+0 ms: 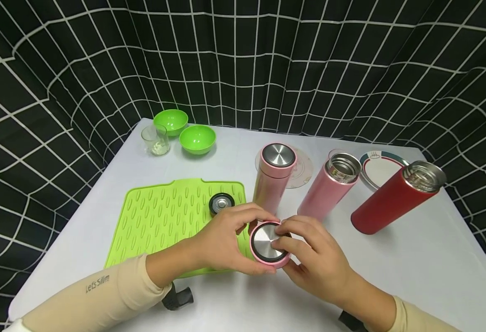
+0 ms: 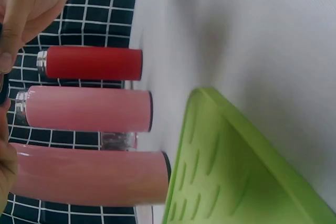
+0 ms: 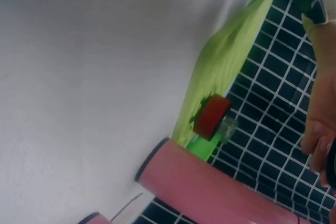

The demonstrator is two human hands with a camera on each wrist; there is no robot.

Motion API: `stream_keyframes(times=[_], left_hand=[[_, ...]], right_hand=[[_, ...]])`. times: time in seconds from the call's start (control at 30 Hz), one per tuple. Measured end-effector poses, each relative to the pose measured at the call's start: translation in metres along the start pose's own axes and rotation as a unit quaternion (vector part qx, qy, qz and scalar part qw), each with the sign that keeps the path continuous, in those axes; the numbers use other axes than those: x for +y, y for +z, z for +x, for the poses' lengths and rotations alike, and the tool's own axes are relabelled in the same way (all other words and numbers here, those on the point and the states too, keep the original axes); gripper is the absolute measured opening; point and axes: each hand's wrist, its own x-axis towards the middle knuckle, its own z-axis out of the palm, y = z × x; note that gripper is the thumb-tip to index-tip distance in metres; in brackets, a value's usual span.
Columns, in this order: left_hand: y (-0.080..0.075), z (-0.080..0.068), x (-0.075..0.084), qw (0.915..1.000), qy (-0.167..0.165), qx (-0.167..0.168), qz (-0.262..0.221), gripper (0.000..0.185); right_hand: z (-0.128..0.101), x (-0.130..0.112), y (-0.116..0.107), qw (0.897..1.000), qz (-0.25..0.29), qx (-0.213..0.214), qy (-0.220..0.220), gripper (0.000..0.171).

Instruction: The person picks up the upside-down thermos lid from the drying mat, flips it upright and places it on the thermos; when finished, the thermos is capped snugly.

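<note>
Just above the white table, both hands hold a pink lid with a steel top. My left hand curls round its left side. My right hand pinches its right side, fingers on the rim. Right behind the lid stands a capped pink bottle. An open pink bottle and an open red bottle stand to its right. In the wrist views only parts of the hands show, my left hand and my right hand.
A green ribbed mat lies at the left with a red lid on it. Two green bowls and a glass stand at the back left. A plate and a clear disc lie behind the bottles.
</note>
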Motion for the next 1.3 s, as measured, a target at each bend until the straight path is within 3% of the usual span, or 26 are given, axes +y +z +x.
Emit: stream_keyframes(times=[0.1, 0.27, 0.4, 0.53, 0.63, 0.7, 0.73, 0.77, 0.83, 0.87, 0.93, 0.97, 1.03, 1.07, 1.13, 1.3], left_hand=[[0.002, 0.002, 0.000, 0.9999, 0.009, 0.007, -0.009, 0.068], [0.006, 0.005, 0.002, 0.9986, -0.036, -0.008, -0.037, 0.069], [0.011, 0.006, 0.002, 0.9970, -0.043, -0.005, -0.065, 0.068], [0.009, 0.005, -0.001, 0.9951, -0.040, 0.013, -0.089, 0.065], [0.003, 0.003, -0.002, 0.9938, -0.051, 0.026, -0.096, 0.065], [-0.001, 0.003, -0.003, 0.9929, -0.055, 0.033, -0.100, 0.064], [-0.003, 0.003, -0.004, 0.9925, -0.055, 0.037, -0.103, 0.065], [-0.005, 0.003, -0.004, 0.9915, -0.054, 0.039, -0.112, 0.065], [-0.008, 0.003, -0.005, 0.9898, -0.049, 0.043, -0.127, 0.066], [-0.008, 0.003, -0.006, 0.9886, -0.046, 0.044, -0.136, 0.067], [-0.009, 0.003, -0.006, 0.9872, -0.044, 0.047, -0.146, 0.068], [-0.010, 0.003, -0.006, 0.9869, -0.044, 0.048, -0.148, 0.069], [-0.011, 0.002, -0.006, 0.9878, -0.051, 0.053, -0.137, 0.070], [-0.012, 0.001, -0.006, 0.9881, -0.055, 0.055, -0.133, 0.071], [-0.013, -0.001, -0.005, 0.9890, -0.066, 0.058, -0.119, 0.072], [-0.019, 0.000, -0.005, 0.9929, -0.071, 0.056, -0.078, 0.070]], right_hand=[[0.001, 0.000, 0.000, 1.000, -0.013, 0.021, -0.002, 0.014], [0.001, 0.001, -0.001, 0.998, -0.028, 0.047, 0.011, 0.016], [-0.004, 0.001, -0.002, 0.998, -0.025, 0.046, 0.021, 0.020], [-0.012, 0.006, -0.001, 0.996, -0.040, 0.071, 0.042, 0.046], [-0.022, 0.013, -0.005, 0.982, -0.080, 0.112, 0.126, 0.074], [-0.032, 0.020, -0.009, 0.964, -0.086, 0.118, 0.223, 0.094], [-0.038, 0.023, -0.012, 0.949, -0.081, 0.111, 0.285, 0.102], [-0.043, 0.027, -0.015, 0.926, -0.073, 0.099, 0.356, 0.109], [-0.054, 0.036, -0.018, 0.871, -0.037, 0.068, 0.485, 0.121], [-0.059, 0.041, -0.019, 0.837, -0.018, 0.053, 0.544, 0.125], [-0.065, 0.051, -0.020, 0.768, 0.031, 0.024, 0.639, 0.129], [-0.068, 0.055, -0.020, 0.739, 0.053, 0.010, 0.671, 0.127], [-0.073, 0.065, -0.020, 0.703, 0.101, -0.015, 0.704, 0.119], [-0.075, 0.068, -0.018, 0.693, 0.118, -0.027, 0.711, 0.114], [-0.080, 0.074, -0.016, 0.685, 0.138, -0.044, 0.714, 0.102], [-0.093, 0.076, -0.015, 0.694, 0.101, -0.075, 0.709, 0.072]])
